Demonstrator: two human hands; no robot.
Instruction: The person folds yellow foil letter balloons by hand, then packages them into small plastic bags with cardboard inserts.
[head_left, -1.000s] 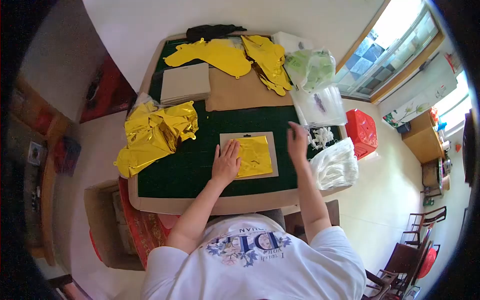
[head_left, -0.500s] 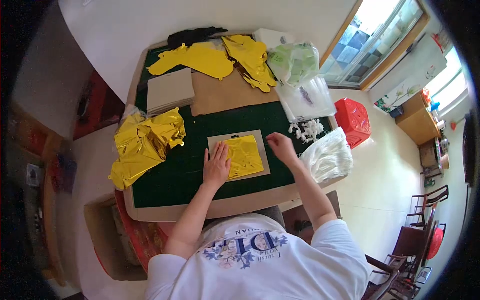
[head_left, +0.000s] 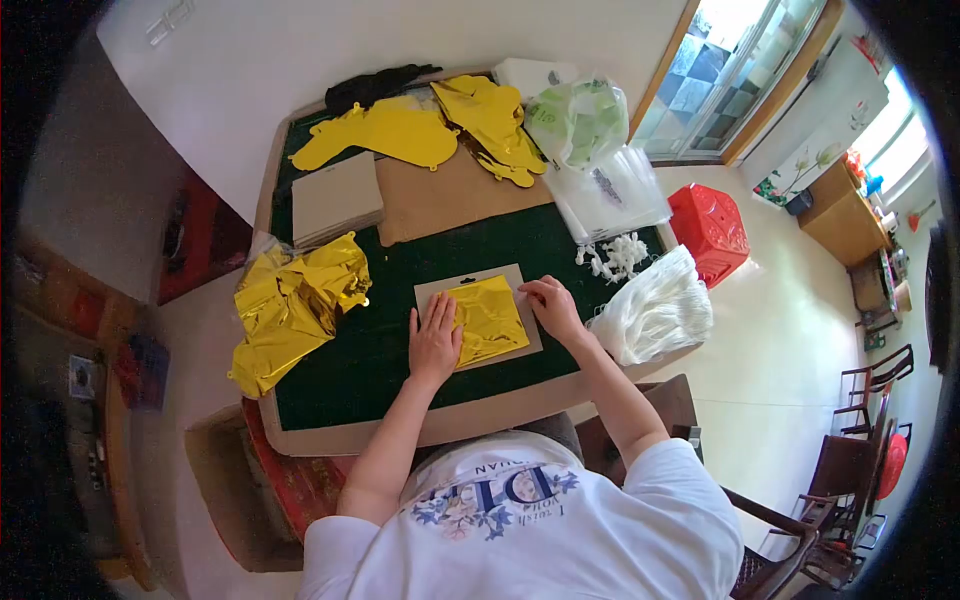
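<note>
A folded piece of gold foil (head_left: 492, 318) lies on a grey-brown card (head_left: 533, 335) with a dark hanging slot at its top edge. My left hand (head_left: 435, 345) rests flat on the foil's left side, fingers stretched out. At the card's right edge is my right hand (head_left: 552, 308), its fingertips pinched together beside the foil. Whatever small thing they hold is too tiny to make out. Right of that hand lie a bundle of white string (head_left: 655, 308) and a little heap of small white pieces (head_left: 614, 257).
Crumpled gold foil (head_left: 300, 310) lies at the table's left. Behind are a stack of cards (head_left: 338, 198), yellow foil shapes (head_left: 385, 132), brown cardboard (head_left: 430, 205), clear plastic bags (head_left: 610, 200) and a green-and-white bag (head_left: 578, 120). A red stool (head_left: 708, 235) stands beyond the right edge.
My right hand has come down and left, from above the table beside the card to the card's right edge. My left hand stays flat on the foil. The whole view has shifted slightly.
</note>
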